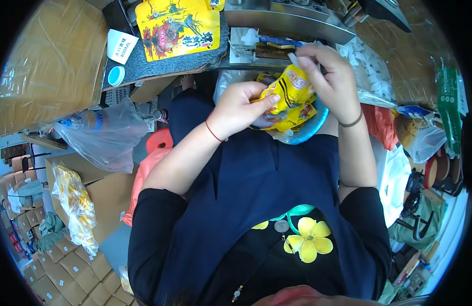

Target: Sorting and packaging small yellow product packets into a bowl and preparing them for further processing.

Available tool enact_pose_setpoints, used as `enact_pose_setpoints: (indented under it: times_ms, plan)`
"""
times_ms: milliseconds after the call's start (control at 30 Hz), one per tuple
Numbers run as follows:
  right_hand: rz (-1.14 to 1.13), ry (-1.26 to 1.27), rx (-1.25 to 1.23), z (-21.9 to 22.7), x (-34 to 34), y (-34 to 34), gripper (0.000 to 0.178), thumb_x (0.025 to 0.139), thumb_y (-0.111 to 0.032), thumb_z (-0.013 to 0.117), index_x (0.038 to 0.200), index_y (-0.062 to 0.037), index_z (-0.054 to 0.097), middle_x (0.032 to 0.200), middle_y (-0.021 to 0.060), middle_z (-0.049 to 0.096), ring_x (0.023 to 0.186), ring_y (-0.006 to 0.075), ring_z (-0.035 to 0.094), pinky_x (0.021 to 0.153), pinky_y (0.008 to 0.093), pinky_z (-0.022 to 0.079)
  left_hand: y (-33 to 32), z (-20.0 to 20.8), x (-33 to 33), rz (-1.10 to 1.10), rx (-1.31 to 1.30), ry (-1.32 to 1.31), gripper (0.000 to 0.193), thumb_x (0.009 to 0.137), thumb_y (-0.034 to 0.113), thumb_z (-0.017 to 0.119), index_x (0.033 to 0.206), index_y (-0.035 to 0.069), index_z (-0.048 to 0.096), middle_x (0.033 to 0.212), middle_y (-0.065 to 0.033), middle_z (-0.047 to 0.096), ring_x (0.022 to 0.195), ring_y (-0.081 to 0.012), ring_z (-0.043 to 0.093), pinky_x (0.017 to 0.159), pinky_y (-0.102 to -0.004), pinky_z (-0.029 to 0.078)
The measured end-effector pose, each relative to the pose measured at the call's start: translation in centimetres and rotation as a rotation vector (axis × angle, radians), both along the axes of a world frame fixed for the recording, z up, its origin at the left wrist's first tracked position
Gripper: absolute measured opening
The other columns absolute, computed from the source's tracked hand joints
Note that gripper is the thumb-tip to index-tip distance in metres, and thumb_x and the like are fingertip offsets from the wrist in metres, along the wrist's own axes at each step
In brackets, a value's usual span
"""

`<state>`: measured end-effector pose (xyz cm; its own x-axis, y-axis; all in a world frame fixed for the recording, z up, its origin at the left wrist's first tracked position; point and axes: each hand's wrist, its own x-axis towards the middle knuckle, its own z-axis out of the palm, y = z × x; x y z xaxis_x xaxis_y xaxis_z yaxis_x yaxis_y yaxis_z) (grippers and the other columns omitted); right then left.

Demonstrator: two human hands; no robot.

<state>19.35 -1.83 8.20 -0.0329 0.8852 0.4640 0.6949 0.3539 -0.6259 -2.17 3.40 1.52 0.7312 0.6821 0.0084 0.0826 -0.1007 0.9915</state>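
Note:
My left hand (241, 106) is closed round a yellow printed pouch (291, 86), with the thumb across its front. The pouch is tilted, its upper end toward my right hand (332, 76). Between the thumb and fingertips of that hand, a small white piece (293, 59) shows at the pouch's upper end; I cannot tell whether it is a cap or a spout. Below both hands, several more yellow pouches (297, 118) lie in a blue-rimmed basin (317, 122) at my lap.
Flat yellow pouches (180, 30) lie on the grey-topped table (210, 56), near a white paper label (121, 46) and a turquoise round cap (116, 76). Many small white pieces (366, 66) fill a container at right. A metal machine (297, 18) stands ahead; cardboard boxes (52, 61) flank me.

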Motion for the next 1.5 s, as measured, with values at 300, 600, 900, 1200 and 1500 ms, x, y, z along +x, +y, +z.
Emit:
enact_pose_setpoints:
  times_ms: [300, 600, 900, 1200, 1500]
  plan:
    - [-0.325, -0.617, -0.183, -2.6, 10.2, -1.2, 0.04, 0.1, -0.031, 0.052, 0.126, -0.0012, 0.058, 0.12, 0.0231, 0.062, 0.107, 0.0393, 0.062, 0.089, 0.0459, 0.05, -2.1, -1.6, 2.0, -0.218, -0.72, -0.159, 0.03, 0.092, 0.012, 0.067, 0.118, -0.003, 0.065, 0.112, -0.009, 0.071, 0.099, -0.0151, 0.068, 0.09, -0.0292, 0.053]
    - [-0.552, -0.81, -0.367, -5.4, 14.4, -0.5, 0.033, 0.093, -0.026, 0.061, 0.124, -0.0161, 0.06, 0.116, 0.021, 0.061, 0.102, 0.0404, 0.063, 0.084, 0.0523, 0.05, 3.3, -0.3, 2.3, -0.039, -0.847, -0.222, 0.032, 0.088, 0.0, 0.066, 0.118, -0.008, 0.061, 0.114, -0.0172, 0.069, 0.098, -0.0234, 0.071, 0.088, -0.036, 0.057]
    - [-0.464, -0.758, -0.05, -4.3, 14.0, -2.2, 0.028, 0.086, -0.006, 0.063, 0.113, -0.0103, 0.065, 0.098, 0.0148, 0.063, 0.101, 0.0347, 0.06, 0.084, 0.0409, 0.047, 11.8, -0.9, -4.3, 0.703, 1.243, 0.331, 0.071, 0.087, 0.039, 0.071, 0.138, 0.001, 0.041, 0.137, -0.0299, 0.044, 0.13, -0.0439, 0.042, 0.104, -0.0514, 0.038]
    - [-0.23, -0.496, -0.27, -4.5, 15.8, -2.5, 0.027, 0.085, 0.0, 0.062, 0.112, -0.0057, 0.063, 0.101, 0.0189, 0.061, 0.095, 0.0399, 0.059, 0.084, 0.0404, 0.048, 7.0, -2.0, -8.3, 0.46, 0.519, 0.326, 0.022, 0.098, 0.012, 0.054, 0.114, 0.004, 0.066, 0.091, -0.0112, 0.07, 0.088, -0.0257, 0.068, 0.08, -0.0344, 0.052]
    - [-0.419, -0.074, -0.01, -3.8, 11.1, -2.3, 0.024, 0.094, -0.016, 0.067, 0.111, -0.0013, 0.06, 0.093, 0.0047, 0.066, 0.073, 0.0125, 0.06, 0.064, 0.0253, 0.047, 1.1, 0.0, -2.7, 0.245, -0.001, 0.051, 0.023, 0.089, 0.015, 0.073, 0.103, -0.003, 0.07, 0.087, -0.0088, 0.072, 0.077, -0.0084, 0.067, 0.069, -0.0233, 0.053]
